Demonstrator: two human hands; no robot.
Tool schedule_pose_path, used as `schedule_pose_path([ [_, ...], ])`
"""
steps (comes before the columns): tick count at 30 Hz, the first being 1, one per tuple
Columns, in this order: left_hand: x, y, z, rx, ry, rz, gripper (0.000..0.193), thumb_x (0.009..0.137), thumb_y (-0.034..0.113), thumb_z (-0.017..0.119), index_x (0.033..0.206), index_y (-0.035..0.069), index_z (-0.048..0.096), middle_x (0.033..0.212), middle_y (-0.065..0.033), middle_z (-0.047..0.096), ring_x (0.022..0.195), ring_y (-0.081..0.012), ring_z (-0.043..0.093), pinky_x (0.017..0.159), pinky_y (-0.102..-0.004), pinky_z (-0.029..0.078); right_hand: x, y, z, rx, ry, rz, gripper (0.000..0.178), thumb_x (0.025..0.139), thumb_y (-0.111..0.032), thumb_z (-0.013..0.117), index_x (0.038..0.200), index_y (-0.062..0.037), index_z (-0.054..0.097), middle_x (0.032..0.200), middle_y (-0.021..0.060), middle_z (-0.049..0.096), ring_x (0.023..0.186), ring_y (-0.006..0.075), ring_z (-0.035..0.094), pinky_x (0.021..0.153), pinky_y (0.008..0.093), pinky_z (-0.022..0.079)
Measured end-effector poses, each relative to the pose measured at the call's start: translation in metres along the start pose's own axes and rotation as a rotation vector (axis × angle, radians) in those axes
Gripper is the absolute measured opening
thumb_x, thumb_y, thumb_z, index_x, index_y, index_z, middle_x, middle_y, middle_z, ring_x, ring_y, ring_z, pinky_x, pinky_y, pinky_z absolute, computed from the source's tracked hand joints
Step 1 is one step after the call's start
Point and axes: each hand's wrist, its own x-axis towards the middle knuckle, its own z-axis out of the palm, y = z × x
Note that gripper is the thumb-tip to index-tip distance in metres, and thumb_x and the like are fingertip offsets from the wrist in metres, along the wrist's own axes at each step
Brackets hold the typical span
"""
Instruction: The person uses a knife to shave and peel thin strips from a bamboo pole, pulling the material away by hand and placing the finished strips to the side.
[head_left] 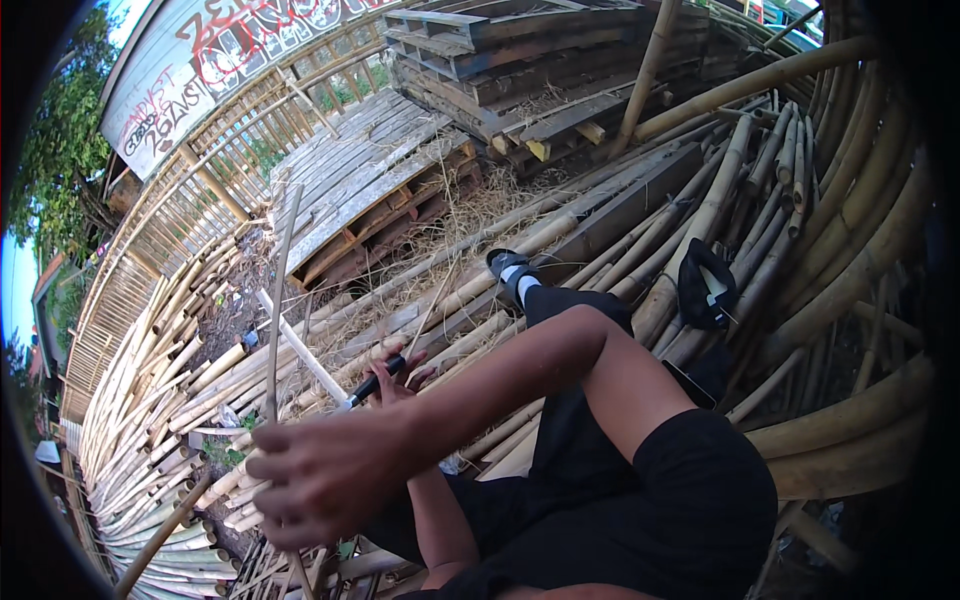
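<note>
My right arm reaches across to the left, and my right hand (325, 480) is closed in the foreground. A thin bamboo strip (280, 290) passes through it, upright, its upper end reaching toward the wooden platform. Beyond the right wrist, my left hand (395, 380) is partly covered by the right arm. Its fingers are round the black handle (372, 386) of a long knife. The pale, narrow blade (305, 350) points up and left, away from me, and crosses near the strip. Whether the blade touches the strip, I cannot tell.
Many cut bamboo poles (160, 400) lie at left, with more (710, 200) at right. Ahead stand a slatted wooden platform (350, 150) and stacked pallets (500, 60). My sandalled foot (513, 270) rests among poles. A black bag-like item (706, 285) lies at right. A bamboo fence (230, 160) runs behind.
</note>
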Motion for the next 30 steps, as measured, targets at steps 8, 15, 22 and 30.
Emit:
schedule_pose_path([
  [8, 0.001, 0.034, 0.013, 0.177, 0.016, 0.130, 0.033, 0.100, 0.032, 0.039, 0.105, 0.001, 0.050, 0.108, -0.0157, 0.059, 0.092, -0.0298, 0.064, 0.070, -0.0358, 0.054, -0.134, 0.133, -0.037, -0.186, -0.100, 0.446, 0.013, 0.083, -0.021, 0.064, 0.093, -0.0139, 0.067, 0.124, 0.0048, 0.058, 0.129, 0.0220, 0.042, 0.114, 0.0523, 0.018],
  [15, -0.040, 0.098, 0.086, 0.889, -0.439, 0.158, 0.034, 0.083, 0.013, 0.056, 0.113, -0.002, 0.060, 0.104, -0.0198, 0.064, 0.086, -0.0261, 0.067, 0.078, -0.0326, 0.051, -0.164, 0.136, -0.038, -0.335, -0.010, 0.480, 0.023, 0.074, -0.020, 0.072, 0.096, -0.0142, 0.069, 0.137, 0.0038, 0.049, 0.136, 0.0215, 0.032, 0.115, 0.0521, 0.013],
  [22, -0.041, 0.154, 0.075, 1.018, 0.057, 0.562, 0.049, 0.081, 0.030, 0.038, 0.095, -0.010, 0.063, 0.115, -0.0253, 0.058, 0.109, -0.0309, 0.057, 0.086, -0.0406, 0.050, -0.169, 0.134, -0.042, -0.212, 0.103, 0.500, 0.016, 0.072, -0.015, 0.075, 0.088, -0.0152, 0.071, 0.133, 0.0057, 0.053, 0.133, 0.0250, 0.037, 0.114, 0.0500, 0.019],
  [30, -0.045, 0.109, 0.048, 0.012, -0.200, -0.370, 0.059, 0.082, 0.030, 0.041, 0.125, -0.010, 0.044, 0.112, -0.0209, 0.054, 0.078, -0.0233, 0.063, 0.055, -0.0298, 0.051, -0.174, 0.130, -0.029, -0.105, 0.070, 0.538, 0.008, 0.074, -0.013, 0.072, 0.083, -0.0112, 0.071, 0.120, 0.0094, 0.062, 0.128, 0.0275, 0.044, 0.113, 0.0446, 0.026],
])
